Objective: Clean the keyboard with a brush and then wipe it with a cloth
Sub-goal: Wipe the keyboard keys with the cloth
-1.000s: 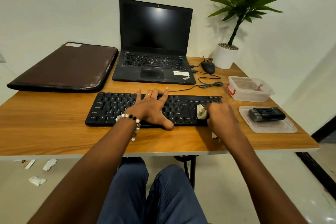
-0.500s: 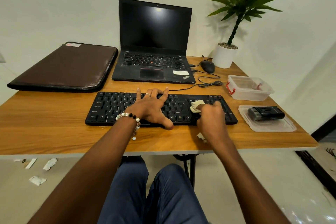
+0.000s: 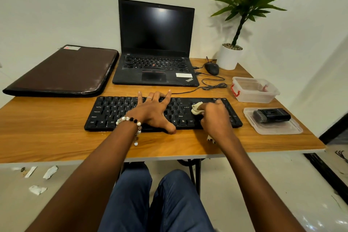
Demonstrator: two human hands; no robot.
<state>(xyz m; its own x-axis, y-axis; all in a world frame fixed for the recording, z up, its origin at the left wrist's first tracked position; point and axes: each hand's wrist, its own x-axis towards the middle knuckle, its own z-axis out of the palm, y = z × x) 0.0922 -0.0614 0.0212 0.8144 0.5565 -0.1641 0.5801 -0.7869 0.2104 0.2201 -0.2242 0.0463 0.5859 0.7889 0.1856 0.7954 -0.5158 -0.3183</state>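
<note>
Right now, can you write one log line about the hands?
step: wiping | left hand: flat on keyboard | right hand: holds cloth | brush: on lid

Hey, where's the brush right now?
The brush lies on the clear plastic lid at the table's right edge, right of the keyboard, below the clear box.

The laptop (image 3: 156, 69) reads "ThinkPad"; the keyboard (image 3: 116, 113) shows "Ctrl", "Alt", "Shift"

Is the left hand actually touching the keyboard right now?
Touching. The head view shows the left hand spread flat on the keyboard, fingers at its far edge, thumb at its near edge.
</note>
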